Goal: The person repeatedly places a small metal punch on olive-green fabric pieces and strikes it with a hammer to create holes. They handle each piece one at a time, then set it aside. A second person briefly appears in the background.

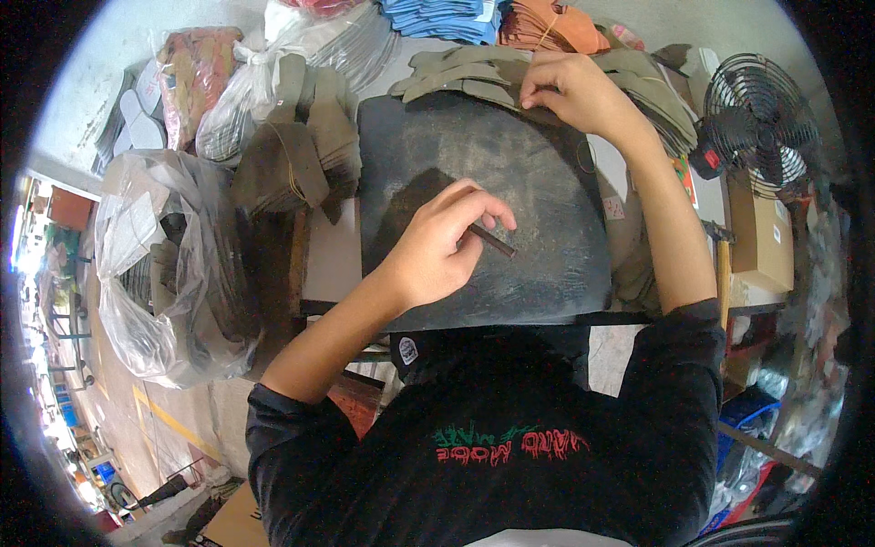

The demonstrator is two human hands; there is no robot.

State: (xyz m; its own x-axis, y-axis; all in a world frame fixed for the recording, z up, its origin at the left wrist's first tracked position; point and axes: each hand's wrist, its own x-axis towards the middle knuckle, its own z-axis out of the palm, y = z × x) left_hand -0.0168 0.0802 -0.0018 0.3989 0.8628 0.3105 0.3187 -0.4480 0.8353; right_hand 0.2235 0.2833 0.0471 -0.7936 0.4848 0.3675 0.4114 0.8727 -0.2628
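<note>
My left hand (444, 239) is closed around a thin dark brown rod (495, 241), which pokes out between its fingers above a black board (410, 292). What kind of tool the rod is, I cannot tell. At the board's far edge, my right hand (570, 89) has its thumb and fingers pinched at an olive-grey cut piece (488, 84) in a fanned stack. The hand hides part of that stack. More olive pieces (652, 96) lie just right of my right hand.
Bundled olive pieces (273, 164) and a clear plastic bag (150, 283) of similar pieces are at the left. Blue (439, 20) and orange stacks (551, 25) stand at the back. A black fan (756, 123) and a cardboard box (761, 237) are on the right.
</note>
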